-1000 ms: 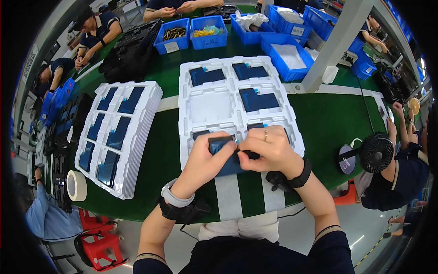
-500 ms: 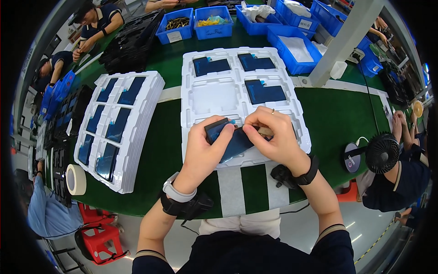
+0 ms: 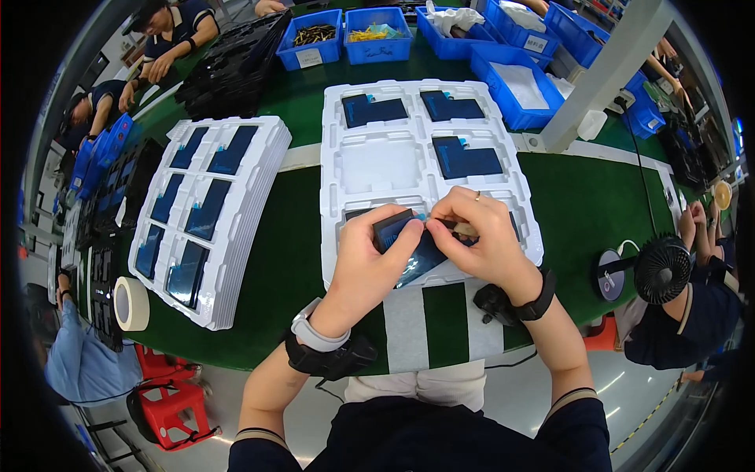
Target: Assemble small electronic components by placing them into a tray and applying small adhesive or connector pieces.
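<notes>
A flat dark-blue battery (image 3: 423, 258) with a small teal tab is tilted over the near part of a white moulded tray (image 3: 381, 165). My left hand (image 3: 363, 259) is closed around its left end, thumb on top. My right hand (image 3: 487, 240) pinches thumb and forefinger at its upper edge; the gripped part is hidden. A tan bit shows below the right fingers. In the tray lie more L-shaped batteries (image 3: 468, 160), some partly covered by my hands. The middle-left pocket holds none.
To the left stands a stack of white trays (image 3: 263, 177) filled with similar parts, beside a tape roll (image 3: 130, 304). Blue bins (image 3: 377, 51) line the back. A metal post (image 3: 590, 86) and a small black fan (image 3: 663, 269) stand to the right. Other people sit around.
The whole view has shifted slightly, so most things sit a little further right. The held battery is turned a little; both hands keep their hold.
</notes>
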{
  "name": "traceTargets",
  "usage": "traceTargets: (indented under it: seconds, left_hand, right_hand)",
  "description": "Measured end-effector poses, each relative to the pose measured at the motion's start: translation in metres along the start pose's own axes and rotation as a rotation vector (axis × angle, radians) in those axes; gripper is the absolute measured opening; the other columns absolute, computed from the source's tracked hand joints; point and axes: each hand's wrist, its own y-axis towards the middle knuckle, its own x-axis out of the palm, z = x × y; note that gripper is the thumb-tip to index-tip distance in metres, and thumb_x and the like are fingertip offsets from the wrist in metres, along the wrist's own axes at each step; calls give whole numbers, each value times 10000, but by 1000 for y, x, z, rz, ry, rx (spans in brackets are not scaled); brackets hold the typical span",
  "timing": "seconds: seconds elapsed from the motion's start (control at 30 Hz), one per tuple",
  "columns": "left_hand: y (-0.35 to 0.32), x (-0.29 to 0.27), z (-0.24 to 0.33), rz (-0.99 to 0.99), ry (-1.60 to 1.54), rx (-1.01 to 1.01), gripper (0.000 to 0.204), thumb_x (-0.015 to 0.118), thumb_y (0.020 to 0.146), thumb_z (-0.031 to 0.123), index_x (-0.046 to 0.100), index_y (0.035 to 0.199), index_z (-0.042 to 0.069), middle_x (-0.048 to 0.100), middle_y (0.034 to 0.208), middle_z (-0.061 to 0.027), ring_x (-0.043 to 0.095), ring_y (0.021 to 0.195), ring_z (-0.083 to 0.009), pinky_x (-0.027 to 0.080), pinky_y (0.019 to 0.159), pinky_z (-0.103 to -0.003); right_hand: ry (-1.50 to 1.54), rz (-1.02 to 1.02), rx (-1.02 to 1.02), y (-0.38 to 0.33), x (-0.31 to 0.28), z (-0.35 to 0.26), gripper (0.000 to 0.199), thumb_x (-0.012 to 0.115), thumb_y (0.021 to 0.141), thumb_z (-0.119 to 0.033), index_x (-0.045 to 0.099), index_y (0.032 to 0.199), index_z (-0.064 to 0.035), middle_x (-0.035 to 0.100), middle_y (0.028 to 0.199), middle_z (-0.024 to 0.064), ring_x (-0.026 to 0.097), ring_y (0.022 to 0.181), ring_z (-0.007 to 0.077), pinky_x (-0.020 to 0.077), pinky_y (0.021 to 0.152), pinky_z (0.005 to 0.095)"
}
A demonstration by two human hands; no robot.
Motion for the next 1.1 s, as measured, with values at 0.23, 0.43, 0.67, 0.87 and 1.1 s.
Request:
traceTargets:
  seconds: [0.23, 0.43, 0.67, 0.87, 1.1]
  left_hand:
    - [3, -3, 0, -9, 40, -24, 168, 567, 787, 118, 571, 769, -49, 551, 653, -25, 478, 628, -56, 412, 562, -210]
    - [5, -1, 0, 7, 26, -1, 164, 562, 787, 117, 564, 757, -44, 538, 642, -17, 458, 613, -49, 399, 545, -212]
    - [2, -2, 3, 0, 17, -20, 159, 561, 785, 114, 564, 761, -44, 543, 647, -18, 465, 615, -48, 405, 549, -212]
    - [2, -2, -1, 0, 17, -43, 166, 561, 784, 118, 569, 765, -47, 557, 654, -29, 477, 613, -55, 414, 551, -216]
    - [2, -2, 2, -8, 43, -18, 171, 560, 784, 123, 571, 770, -47, 564, 659, -35, 484, 614, -58, 420, 556, -217]
  right_hand:
    - [83, -37, 30, 0, -6, -6, 68, 593, 705, -19, 529, 716, 2, 525, 642, 90, 517, 535, 194, 403, 495, 259]
    - [57, -3, 3, 1, -3, 0, 60, 589, 700, -8, 531, 714, 4, 531, 646, 89, 528, 542, 192, 406, 497, 255]
    - [-20, 4, 10, -1, -1, -5, 96, 612, 692, -24, 521, 711, -3, 525, 657, 81, 532, 549, 184, 422, 517, 249]
    - [16, 1, -7, -1, 1, -1, 108, 619, 683, -16, 515, 710, -4, 515, 655, 79, 519, 545, 175, 422, 502, 249]
    - [-3, 15, 12, 1, -3, -6, 111, 619, 679, -13, 512, 706, -1, 510, 642, 81, 514, 537, 185, 412, 494, 252]
